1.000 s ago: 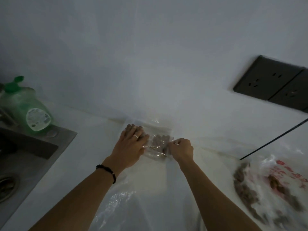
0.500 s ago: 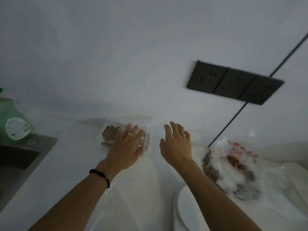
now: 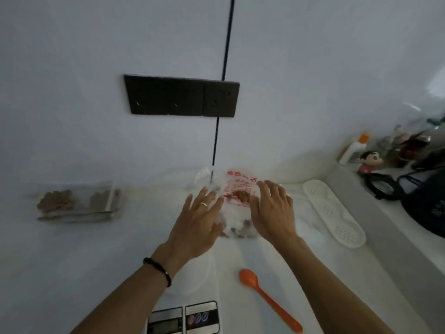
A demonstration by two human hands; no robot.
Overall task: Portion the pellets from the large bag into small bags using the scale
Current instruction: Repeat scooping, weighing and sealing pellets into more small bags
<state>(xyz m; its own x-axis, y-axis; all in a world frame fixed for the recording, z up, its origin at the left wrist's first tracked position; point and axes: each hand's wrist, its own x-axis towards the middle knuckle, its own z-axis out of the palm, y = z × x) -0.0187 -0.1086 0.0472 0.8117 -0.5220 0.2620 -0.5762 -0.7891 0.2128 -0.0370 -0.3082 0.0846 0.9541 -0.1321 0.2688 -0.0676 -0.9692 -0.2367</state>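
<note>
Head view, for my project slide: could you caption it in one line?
Both open hands, left and right, reach for the large pellet bag; a filled small bag lies left, orange spoon near.

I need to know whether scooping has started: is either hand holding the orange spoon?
No. The orange spoon lies alone on the counter, while the left hand and right hand reach toward the large bag.

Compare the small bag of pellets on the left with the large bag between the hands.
The small bag lies flat by the wall and is plain clear plastic; the large bag stands bunched up and carries red print. No hand is near the small bag, while the left hand and right hand flank the large bag with fingers spread. Both are see-through plastic showing brown pellets, on the same white counter.
</note>
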